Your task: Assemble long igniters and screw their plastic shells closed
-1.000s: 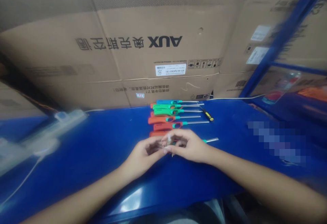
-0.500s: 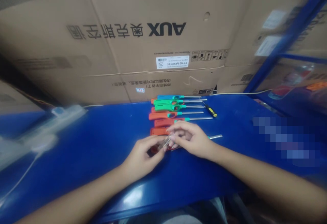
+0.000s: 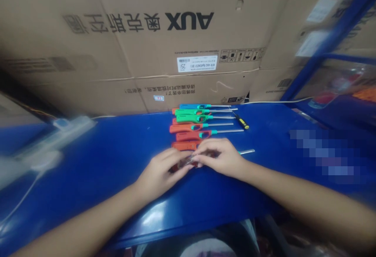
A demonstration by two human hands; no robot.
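My left hand (image 3: 160,173) is closed, thumb and fingers pinching a small, shiny, partly see-through piece (image 3: 188,160). My right hand (image 3: 221,159) meets it from the other side, its fingertips pressed together on the piece's upper end. Fingers cover much of the piece, so its exact kind cannot be made out. Just beyond the hands lies an orange-red utility lighter (image 3: 181,145), partly hidden by my right fingers. Behind it, several more long-necked lighters lie in a row, among them a red one (image 3: 190,135), a green one (image 3: 188,118) and a blue one (image 3: 190,106).
A yellow-and-black screwdriver (image 3: 243,123) lies right of the lighter necks. A white power strip (image 3: 73,126) with a cable sits at the left on the blue table (image 3: 117,143). A large cardboard sheet (image 3: 141,57) stands behind; a blue post (image 3: 323,45) rises at the right.
Both hands have drawn closer together around the small piece, and the right fingers are curled more tightly. The camera view has tilted slightly down. The lighters in the row have stayed put.
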